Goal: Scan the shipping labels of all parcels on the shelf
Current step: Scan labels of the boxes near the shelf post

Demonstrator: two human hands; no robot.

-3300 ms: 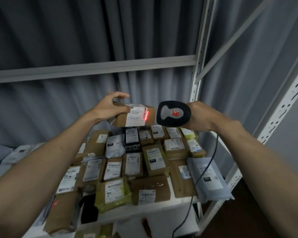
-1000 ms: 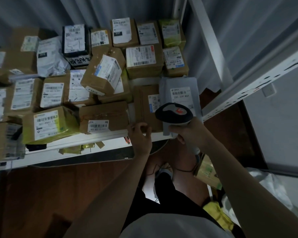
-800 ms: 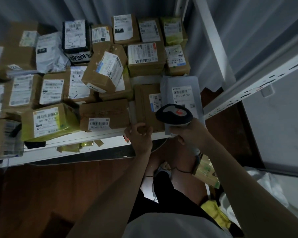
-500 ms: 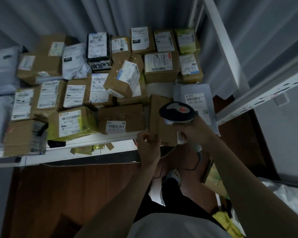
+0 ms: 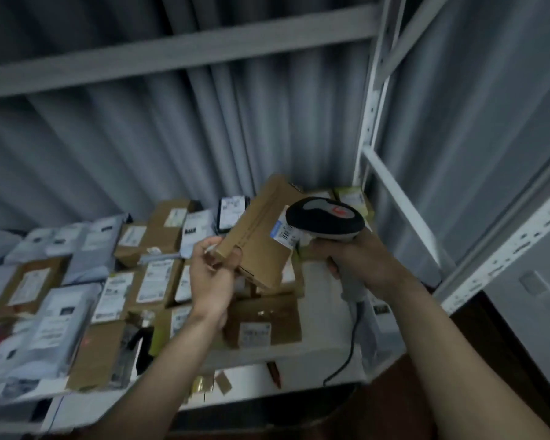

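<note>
- My left hand [image 5: 213,274] is gripping a cardboard box [image 5: 261,236], lifted above the shelf [image 5: 315,347] and tilted.
- My right hand [image 5: 356,258] is clenching the scanner [image 5: 324,219], its head just beside the box's label [image 5: 283,231].
- I should be squaring the label to the scanner, I reckon.

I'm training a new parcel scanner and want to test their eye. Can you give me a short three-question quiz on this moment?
1. True or false: the left hand holds a cardboard box lifted off the shelf.
2. What does the right hand grip? A) tape roll B) barcode scanner C) pen
3. Fill in: the scanner's head sits beside the box's white ____.

Key: 1 true; 2 B; 3 label.
</note>
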